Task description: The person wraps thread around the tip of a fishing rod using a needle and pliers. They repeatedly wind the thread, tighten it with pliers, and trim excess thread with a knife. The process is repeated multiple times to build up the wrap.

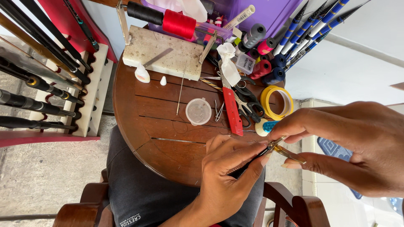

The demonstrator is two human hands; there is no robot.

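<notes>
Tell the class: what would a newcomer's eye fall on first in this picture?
First, the two hands at lower right: the left hand and right hand together pinch a thin dark rod with a brass-coloured tip. Next, the round wooden table, crowded at its far edge with thread spools, scissors and a yellow tape roll.

Both hands, the left hand [223,176] and the right hand [357,143], are bare, with no rings, watch or gloves. The forearms show no sleeves. The fingernails are short and unpainted. The person wears dark grey shorts [139,185] with small white lettering printed near the hem of one leg.
</notes>
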